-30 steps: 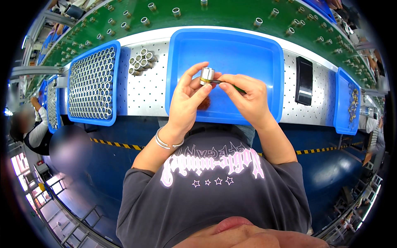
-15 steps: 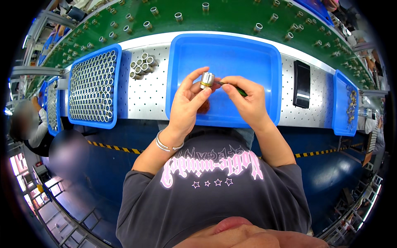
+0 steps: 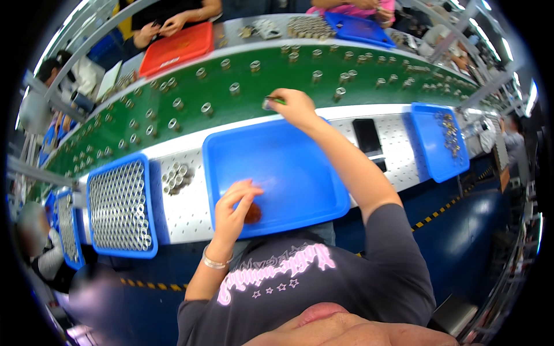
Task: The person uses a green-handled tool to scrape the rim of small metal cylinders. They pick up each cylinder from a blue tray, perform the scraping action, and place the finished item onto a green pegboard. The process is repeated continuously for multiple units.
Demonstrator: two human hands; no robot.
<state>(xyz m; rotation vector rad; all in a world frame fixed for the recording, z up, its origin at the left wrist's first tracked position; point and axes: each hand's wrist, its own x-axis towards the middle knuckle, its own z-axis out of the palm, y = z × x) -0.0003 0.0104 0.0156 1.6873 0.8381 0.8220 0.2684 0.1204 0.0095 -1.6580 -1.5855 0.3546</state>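
R hand (image 3: 292, 107) extended over belt (image 3: 242, 109); cyl (image 3: 268, 104) pinched at fingertips, green tool (image 3: 280, 101) gripped in same hand. Detail blurred: can't tell if belt is touched by cyl. L hand (image 3: 234, 207) loosely half-curled, nothing seen in it, held over near L part of main tray (image 3: 288, 161).

Risks (judged):
1. Cyl could be tipped or rolled if let go off-square; cause: fingers shared w/ tool, so release may be uneven.
2. Tool could be dropped w/ cyl if fingers are opened too wide.
3. Belt cyls (image 3: 235, 88) could be knocked over if R hand is swept L at low height.
4. If belt is running (can't be told), cyl base could be dragged before grip is fully freed.

Containers:
- Main tray: mostly bare; brown lump (image 3: 253, 213) beside L hand, kind unclear.
- L tray (image 3: 152, 225): packed w/ cyls in close rows, open ends showing.
- R tray (image 3: 434, 144): small gold-coloured parts in loose strip toward its R side; shapes too small to tell.
- Red tray (image 3: 184, 52), across belt: contents not made out.

Btwn L tray and main tray, small cluster of cyls (image 3: 175, 177) stood directly on table (image 3: 187, 216).
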